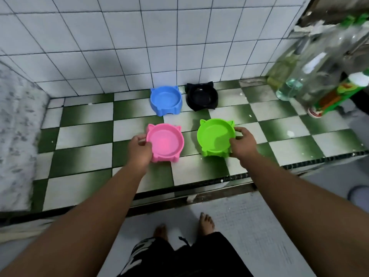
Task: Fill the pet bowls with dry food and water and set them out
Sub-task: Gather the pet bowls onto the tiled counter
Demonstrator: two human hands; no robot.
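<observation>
Head view, looking down onto a green-and-white checked counter (pixel 83 154) backed by a white tiled wall (pixel 119 47). Four cat-eared plastic bowls there, mouths up, set two by two around the middle of the frame: blue bowl (pixel 165 101) and black bowl (pixel 201 97) in the far row, close against the foot of the wall and just beside each other; pink bowl (pixel 166 141) and green bowl (pixel 213 136) in the near row, a little apart. Clamped on the left rim of the pink bowl, at centre left: the left hand (pixel 139 149), fingers curled about the edge. Clamped on the right rim of the green bowl, at centre right: the right hand (pixel 243 142), thumb on top of the rim and fingers wrapped round the outer side. Each of the hands on its own bowl, then, and well apart from the other, with bare forearms running down to the lower corners. Upper right of the frame badly blurred: probably a clear bottle (pixel 311 72) holding some liquid, with a green printed container (pixel 337 94) just beside it near the counter's right end. Along the left edge, a grey mottled surface (pixel 16 136) butting against the counter. At the bottom, pale floor (pixel 249 226), two bare feet (pixel 206 222) and black shorts (pixel 199 256).
</observation>
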